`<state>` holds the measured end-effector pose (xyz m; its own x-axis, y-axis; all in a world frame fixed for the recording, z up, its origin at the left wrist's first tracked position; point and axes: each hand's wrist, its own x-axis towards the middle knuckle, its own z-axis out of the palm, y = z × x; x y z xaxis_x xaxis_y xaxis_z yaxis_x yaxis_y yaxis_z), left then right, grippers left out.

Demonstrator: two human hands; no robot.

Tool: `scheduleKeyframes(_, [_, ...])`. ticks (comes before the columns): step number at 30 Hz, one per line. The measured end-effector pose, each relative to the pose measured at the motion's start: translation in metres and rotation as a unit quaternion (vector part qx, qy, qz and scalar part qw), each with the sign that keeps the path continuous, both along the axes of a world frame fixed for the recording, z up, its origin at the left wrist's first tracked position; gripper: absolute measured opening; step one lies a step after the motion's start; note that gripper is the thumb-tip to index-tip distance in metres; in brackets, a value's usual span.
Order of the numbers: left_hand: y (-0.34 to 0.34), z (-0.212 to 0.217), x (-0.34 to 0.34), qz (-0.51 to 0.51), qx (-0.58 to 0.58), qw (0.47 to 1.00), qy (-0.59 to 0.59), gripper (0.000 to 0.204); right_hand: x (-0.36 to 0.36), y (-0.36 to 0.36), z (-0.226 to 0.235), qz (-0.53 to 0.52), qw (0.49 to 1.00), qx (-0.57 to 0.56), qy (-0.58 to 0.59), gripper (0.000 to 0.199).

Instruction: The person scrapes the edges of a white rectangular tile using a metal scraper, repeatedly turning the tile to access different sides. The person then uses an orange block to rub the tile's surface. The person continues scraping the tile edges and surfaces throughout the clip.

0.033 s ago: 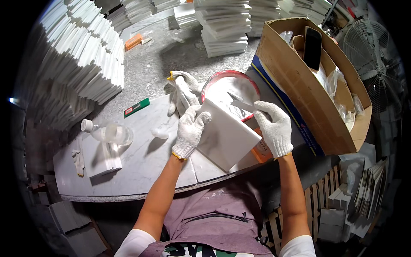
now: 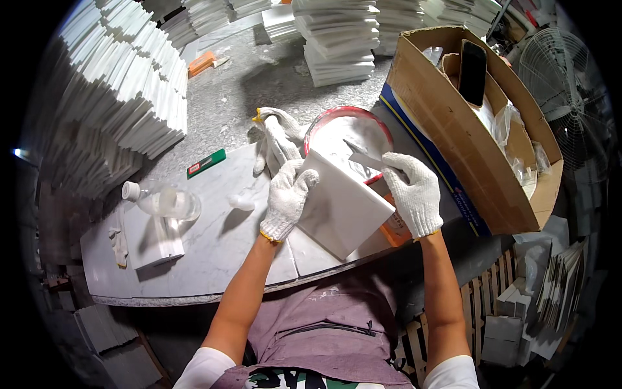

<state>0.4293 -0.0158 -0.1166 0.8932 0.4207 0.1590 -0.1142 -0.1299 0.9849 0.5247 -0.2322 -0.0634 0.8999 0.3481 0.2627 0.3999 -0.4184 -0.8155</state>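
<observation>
In the head view, the left hand [image 2: 286, 201], in a white knit glove, has its grip closed on the left side of a white tile [image 2: 350, 211], thumb over the face. The tile is held slantwise in front of the person, between the two hands, its far corner overlapping a red-rimmed tub [image 2: 348, 110] of white paste. The right hand [image 2: 413, 194], gloved alike, pinches a flat scraper [image 2: 367, 159], whose blade points leftward over the near part of the tub. An orange box [image 2: 395, 228] shows partly from beneath the tile's right edge.

Spare knit gloves [image 2: 280, 137] lie just left of the tub on the worktop [image 2: 227, 266]. Farther left are a green flat case [image 2: 207, 163], a clear bottle [image 2: 170, 201] lying tilted and a white block [image 2: 155, 243]. To the right stands an open cardboard box [image 2: 453, 146], a dark phone [image 2: 472, 74] leaning in it. White tile stacks [image 2: 123, 81] rise behind.
</observation>
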Motion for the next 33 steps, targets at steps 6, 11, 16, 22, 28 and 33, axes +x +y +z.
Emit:
scheduleKeyframes(6, [-0.003,0.003,0.001,0.005,0.005,1.0,0.009,0.031,0.001,0.003,0.003,0.007,0.997,0.014,0.074,0.019])
scheduleKeyframes(11, [-0.004,0.004,0.004,-0.003,0.011,1.0,0.009,0.033,0.004,-0.002,-0.008,-0.018,0.973,0.124,0.196,0.019])
scheduleKeyframes(16, [-0.005,0.007,0.004,0.001,0.03,0.999,0.033,0.031,-0.004,-0.001,0.017,-0.087,0.931,0.198,0.293,0.025])
scheduleKeyframes(22, [0.003,-0.02,0.011,0.025,0.14,0.989,0.031,0.032,-0.016,0.006,0.033,-0.089,0.941,0.204,0.254,0.026])
scheduleKeyframes(28, [-0.003,-0.005,0.009,0.012,0.078,0.995,0.067,0.032,-0.021,0.019,0.033,-0.069,0.954,0.197,0.217,0.024])
scheduleKeyframes(33, [-0.006,0.005,0.008,0.017,0.062,0.995,0.074,0.031,-0.018,0.029,0.029,-0.046,0.962,0.199,0.183,0.024])
